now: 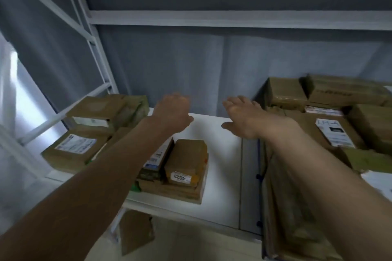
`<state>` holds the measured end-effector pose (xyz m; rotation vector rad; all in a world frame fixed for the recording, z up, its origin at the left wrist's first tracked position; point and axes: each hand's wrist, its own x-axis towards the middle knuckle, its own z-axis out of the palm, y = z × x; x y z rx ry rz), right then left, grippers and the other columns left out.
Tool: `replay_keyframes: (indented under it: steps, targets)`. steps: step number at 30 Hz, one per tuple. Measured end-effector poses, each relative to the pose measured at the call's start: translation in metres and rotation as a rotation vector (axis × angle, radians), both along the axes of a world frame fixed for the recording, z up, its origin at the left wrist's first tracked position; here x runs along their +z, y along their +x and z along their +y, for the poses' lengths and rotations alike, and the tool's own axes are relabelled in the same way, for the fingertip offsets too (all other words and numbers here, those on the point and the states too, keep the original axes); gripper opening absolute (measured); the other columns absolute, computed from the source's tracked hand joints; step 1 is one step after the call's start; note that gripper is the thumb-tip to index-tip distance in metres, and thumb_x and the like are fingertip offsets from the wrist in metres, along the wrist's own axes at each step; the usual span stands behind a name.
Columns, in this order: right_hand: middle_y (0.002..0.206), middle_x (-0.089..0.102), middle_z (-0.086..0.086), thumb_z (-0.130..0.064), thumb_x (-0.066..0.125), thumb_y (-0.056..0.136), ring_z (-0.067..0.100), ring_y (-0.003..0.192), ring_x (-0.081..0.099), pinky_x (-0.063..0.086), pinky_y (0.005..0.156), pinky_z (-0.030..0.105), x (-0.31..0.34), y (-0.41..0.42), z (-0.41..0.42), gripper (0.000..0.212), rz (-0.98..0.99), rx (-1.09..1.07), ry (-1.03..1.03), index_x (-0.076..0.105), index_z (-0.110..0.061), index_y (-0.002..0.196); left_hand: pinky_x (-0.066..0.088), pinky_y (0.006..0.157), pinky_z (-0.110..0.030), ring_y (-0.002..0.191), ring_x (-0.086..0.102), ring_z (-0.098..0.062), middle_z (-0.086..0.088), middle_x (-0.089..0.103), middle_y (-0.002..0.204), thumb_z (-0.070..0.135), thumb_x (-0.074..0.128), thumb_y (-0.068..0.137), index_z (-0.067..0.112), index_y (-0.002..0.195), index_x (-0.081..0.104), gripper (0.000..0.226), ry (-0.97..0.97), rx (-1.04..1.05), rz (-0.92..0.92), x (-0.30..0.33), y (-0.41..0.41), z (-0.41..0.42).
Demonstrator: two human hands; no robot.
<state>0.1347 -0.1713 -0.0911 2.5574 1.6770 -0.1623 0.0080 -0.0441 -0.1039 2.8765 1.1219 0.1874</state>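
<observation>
A white shelf board point(220, 154) sits in a pale metal rack point(101, 63), with grey fabric point(191, 59) hanging behind it. Near the middle of the board, toward its front edge, lies a small brown parcel point(188, 154) with a white sticker reading 4023. It rests on top of a stack of flat cartons point(180, 190), and a slim box point(158, 159) with a blue-and-white label leans against its left side.

The left hand point(172, 112) hovers above and behind this stack, back of the hand up. Its fingers are loosely bent and hold nothing, and its forearm crosses over the slim box. The right hand point(241, 116) hangs level with it over bare board to the right. Its fingers are spread and relaxed, the thumb points inward, and it too is empty. Neither hand touches a parcel, and the two are apart from each other.

On the left end of the shelf stand more labelled parcels point(76, 150), piled two high. To the right a crowded heap of cardboard boxes point(331, 131) fills the neighbouring bay, one of them bearing a handwritten label. A long carton point(286, 197) lies along its near edge under the right forearm. Below the shelf, another box point(135, 233) shows dimly.
</observation>
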Motion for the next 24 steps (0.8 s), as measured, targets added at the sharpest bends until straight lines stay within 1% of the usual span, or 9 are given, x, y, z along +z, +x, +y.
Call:
replay_keyframes:
  steps: [2,6,8,11,15,18,22,24]
  targets:
    - [0.156,0.016,0.007,-0.035,0.043,0.100,0.030,0.144,0.012,0.018,0.115,0.047,-0.008,-0.012,0.015,0.061,0.016,0.025,-0.011,0.021,-0.008,0.149,0.040,0.098,-0.035,0.123,0.047,-0.028,-0.009,0.049,0.136,0.032,0.057,0.092,0.015,0.137,0.046,0.049,0.017,0.012,0.016,-0.005,-0.013,0.013]
    - [0.155,0.018,0.010,-0.034,0.043,0.100,0.031,0.143,0.014,0.020,0.115,0.046,-0.029,-0.029,0.042,0.059,0.058,0.050,-0.053,0.024,-0.006,0.147,0.034,0.106,-0.037,0.132,0.039,-0.026,-0.007,0.042,0.144,0.038,0.054,0.094,0.017,0.141,0.040,0.054,-0.008,0.044,0.072,-0.023,-0.033,0.035]
    - [0.157,0.015,0.010,-0.034,0.043,0.100,0.031,0.144,0.011,0.019,0.116,0.046,-0.041,-0.035,0.053,0.059,0.080,0.051,-0.077,0.023,-0.006,0.148,0.032,0.110,-0.039,0.135,0.035,-0.026,-0.008,0.038,0.147,0.040,0.054,0.093,0.019,0.144,0.034,0.059,-0.032,0.048,0.091,-0.034,-0.043,0.042]
    - [0.158,0.013,0.009,-0.034,0.044,0.100,0.032,0.145,0.010,0.018,0.117,0.045,-0.059,-0.042,0.068,0.060,0.119,0.036,-0.120,0.022,-0.007,0.149,0.032,0.110,-0.039,0.135,0.034,-0.026,-0.008,0.037,0.146,0.042,0.055,0.092,0.019,0.145,0.032,0.062,-0.094,0.046,0.097,-0.055,-0.057,0.044]
    - [0.156,0.020,0.010,-0.032,0.043,0.099,0.032,0.143,0.018,0.024,0.115,0.044,-0.081,-0.049,0.085,0.055,0.162,0.007,-0.188,0.028,-0.009,0.147,0.036,0.103,-0.037,0.131,0.037,-0.024,-0.005,0.038,0.143,0.037,0.059,0.089,0.020,0.143,0.034,0.062,-0.268,0.076,0.045,-0.081,-0.077,0.037]
    - [0.155,0.023,0.011,-0.032,0.043,0.099,0.032,0.142,0.020,0.026,0.114,0.043,-0.093,-0.054,0.098,0.055,0.186,0.002,-0.223,0.028,-0.008,0.147,0.034,0.103,-0.038,0.134,0.033,-0.024,-0.003,0.031,0.147,0.036,0.061,0.088,0.020,0.144,0.030,0.066,-0.371,0.128,0.002,-0.096,-0.091,0.028]
    - [0.154,0.025,0.010,-0.032,0.043,0.099,0.031,0.141,0.021,0.026,0.114,0.042,-0.103,-0.061,0.113,0.054,0.196,0.011,-0.246,0.030,-0.009,0.146,0.037,0.100,-0.033,0.131,0.035,-0.022,-0.002,0.031,0.145,0.041,0.063,0.087,0.020,0.147,0.025,0.074,-0.374,0.170,-0.060,-0.114,-0.109,0.028]
    - [0.153,0.025,0.009,-0.032,0.043,0.099,0.030,0.141,0.022,0.026,0.114,0.042,-0.105,-0.065,0.120,0.052,0.197,0.021,-0.250,0.031,-0.010,0.145,0.037,0.098,-0.032,0.127,0.037,-0.021,-0.001,0.036,0.142,0.039,0.061,0.088,0.022,0.146,0.028,0.069,-0.351,0.203,-0.133,-0.116,-0.117,0.031]
